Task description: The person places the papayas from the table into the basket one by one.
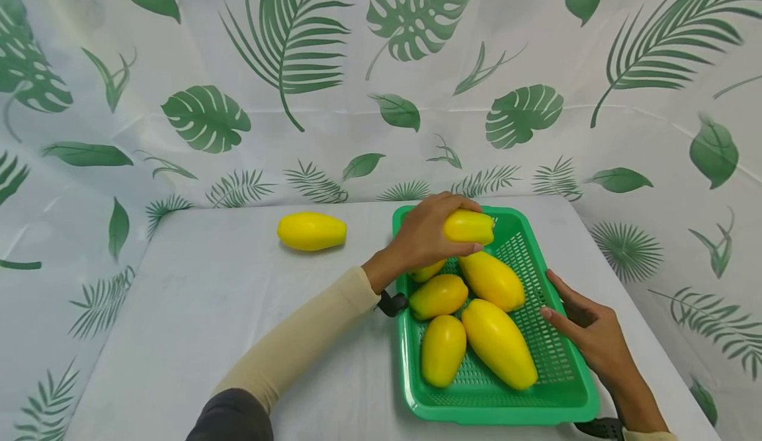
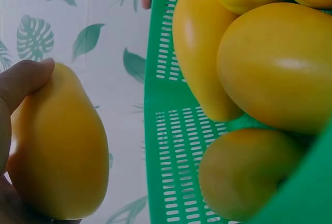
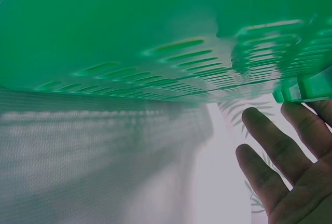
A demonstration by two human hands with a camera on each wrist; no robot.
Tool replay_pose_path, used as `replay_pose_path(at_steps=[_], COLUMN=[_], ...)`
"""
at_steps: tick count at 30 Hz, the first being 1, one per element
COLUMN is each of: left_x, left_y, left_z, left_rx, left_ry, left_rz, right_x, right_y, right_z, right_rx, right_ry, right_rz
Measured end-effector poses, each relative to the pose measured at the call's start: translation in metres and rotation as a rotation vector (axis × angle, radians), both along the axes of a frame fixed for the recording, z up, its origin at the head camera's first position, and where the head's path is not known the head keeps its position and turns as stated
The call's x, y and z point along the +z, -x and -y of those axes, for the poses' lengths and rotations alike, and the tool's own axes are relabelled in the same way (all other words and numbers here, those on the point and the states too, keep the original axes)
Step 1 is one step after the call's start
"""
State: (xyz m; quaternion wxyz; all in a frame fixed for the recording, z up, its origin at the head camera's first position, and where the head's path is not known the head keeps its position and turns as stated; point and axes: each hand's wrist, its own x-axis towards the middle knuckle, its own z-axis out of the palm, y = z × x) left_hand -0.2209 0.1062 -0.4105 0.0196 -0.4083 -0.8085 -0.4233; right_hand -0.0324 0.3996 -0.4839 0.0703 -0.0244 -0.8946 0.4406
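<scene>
My left hand (image 1: 425,229) grips a yellow papaya (image 1: 469,227) above the far end of a green plastic basket (image 1: 497,414). In the left wrist view this papaya (image 2: 65,146) is held beside the slotted basket wall, with the thumb along its narrow end. Several more papayas (image 1: 500,345) lie inside the basket, mostly toward its left side; one is partly hidden behind my left hand. My right hand (image 1: 595,335) holds the basket's right rim, thumb over the edge and fingers outside. In the right wrist view some fingers (image 3: 275,143) stretch out below the rim.
One papaya (image 1: 312,231) lies on the white tablecloth (image 1: 196,309) left of the basket. A leaf-printed sheet (image 1: 333,97) hangs behind the table and along its sides. The basket stands near the table's right edge.
</scene>
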Motion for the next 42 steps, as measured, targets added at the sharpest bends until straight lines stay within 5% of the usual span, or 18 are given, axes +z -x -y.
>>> replay_pose_path(at_steps=[19, 42], left_x=[0.001, -0.003], left_y=[0.007, 0.013], left_z=[-0.007, 0.058], left_rx=[-0.024, 0.069], left_ry=[0.013, -0.105], left_rz=[0.038, 0.007], right_x=[-0.005, 0.000], right_y=[0.001, 0.000], right_z=[0.000, -0.001], right_rx=[0.005, -0.006], right_ry=[0.009, -0.019], right_rz=[-0.010, 0.001])
